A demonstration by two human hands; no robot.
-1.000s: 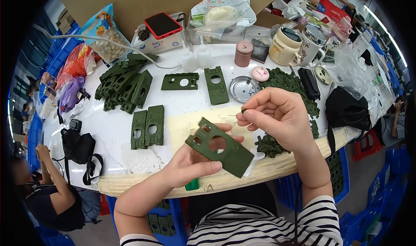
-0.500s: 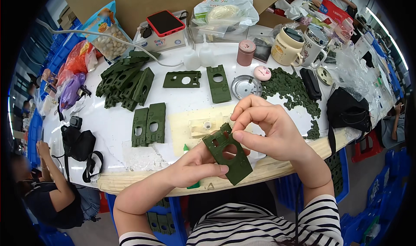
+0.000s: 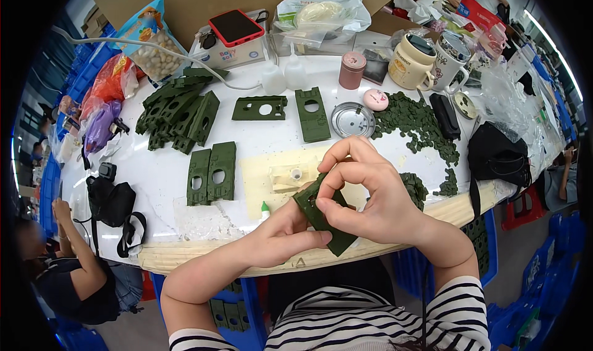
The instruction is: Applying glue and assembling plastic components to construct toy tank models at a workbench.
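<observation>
A dark green moulded plastic panel [image 3: 339, 242], tilted, is held over the table's front edge. My left hand [image 3: 278, 236] grips it from the left, thumb along its face and fingers underneath. My right hand [image 3: 382, 193] is bent over its upper end, thumb and forefinger pinched against the panel; anything between those fingertips is hidden. The panel's round hole is mostly covered by the right hand. Just beyond the hands, a small whitish block [image 3: 291, 176] with a round socket sits on a cream sheet [image 3: 252, 172]. A green-capped bottle [image 3: 265, 209] stands beside my left wrist.
Similar green panels lie in a heap [image 3: 176, 113] at the far left, with two side by side [image 3: 210, 175] nearer. Small green parts [image 3: 411, 125] spread at the right beside a metal dish [image 3: 353, 120]. Mugs [image 3: 412, 60], squeeze bottles [image 3: 295, 73] and a black bag [image 3: 499, 153] stand around.
My right hand has moved slightly left and down over the panel, covering more of its hole. The panel has tilted in my left hand. A cluster of small green parts shows beside my right wrist.
</observation>
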